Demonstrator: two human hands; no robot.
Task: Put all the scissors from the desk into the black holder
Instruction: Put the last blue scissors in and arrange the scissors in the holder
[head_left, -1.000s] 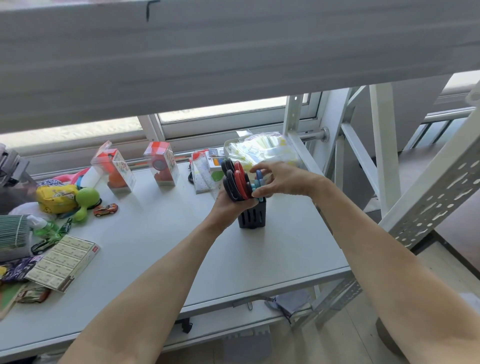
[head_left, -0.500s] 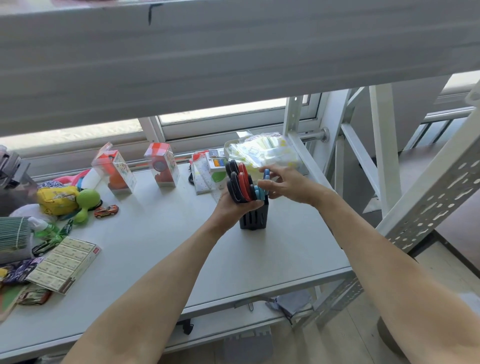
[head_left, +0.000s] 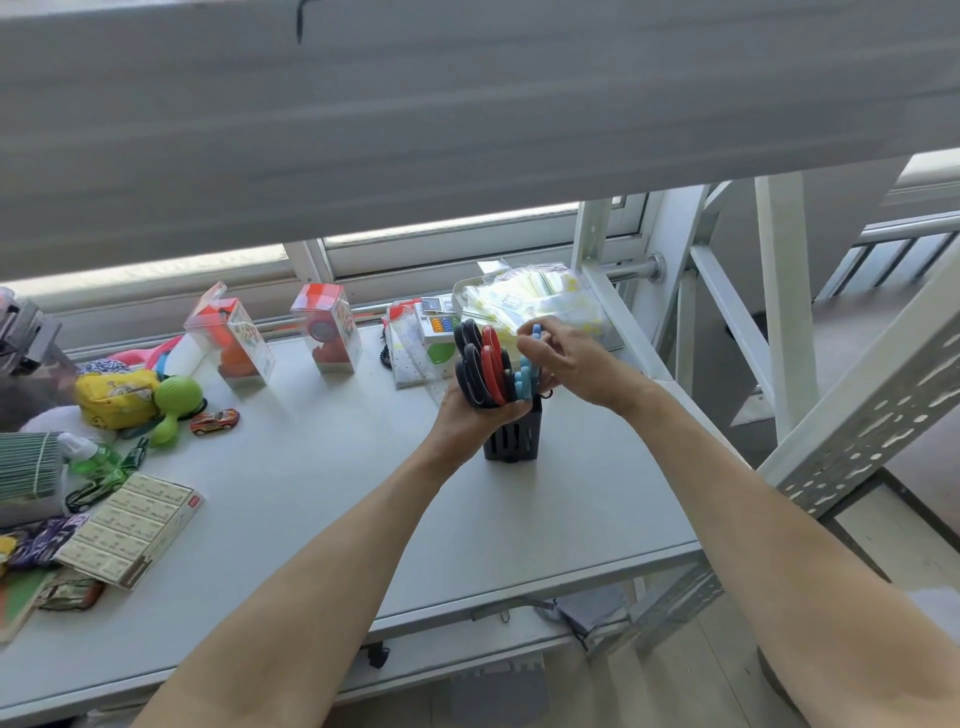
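Observation:
The black holder stands on the white desk, right of centre. Out of its top stick several scissors: black-handled, red-handled and blue-handled. My left hand wraps around the holder's upper part and the black and red handles from the near left. My right hand comes in from the right, its fingers pinched on the blue handles. The blades are hidden inside the holder.
A clear box of yellowish packets stands just behind the holder. Boxed toys, a ruler pack, a green toy, a toy car and a flat carton lie to the left. A white frame post rises on the right.
My right hand has slid a little to the right and its fingers have shifted on the blue handles. My left hand and the holder have stayed in place.

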